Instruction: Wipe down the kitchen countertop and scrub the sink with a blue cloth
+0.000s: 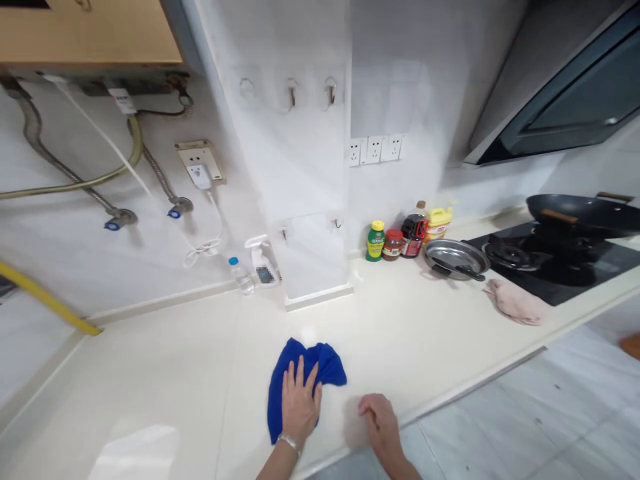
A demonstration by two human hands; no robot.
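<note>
- Left hand (299, 407): opened flat, palm down, fingers a little spread, pressing on the blue cloth (327, 365) without gripping it.
- Right hand (380, 420): loosely curled, nothing visible in it, near the front edge of the desk (410, 333), apart from the cloth.
- The blue cloth lies rumpled on the desk, in front of the white pillar (313, 260).
- Spray bottle (263, 261) and water bottle (241, 277) stand left of the pillar, near the wall.
- Steel pan (455, 257) sits right, beside the stove (565, 263).
</note>
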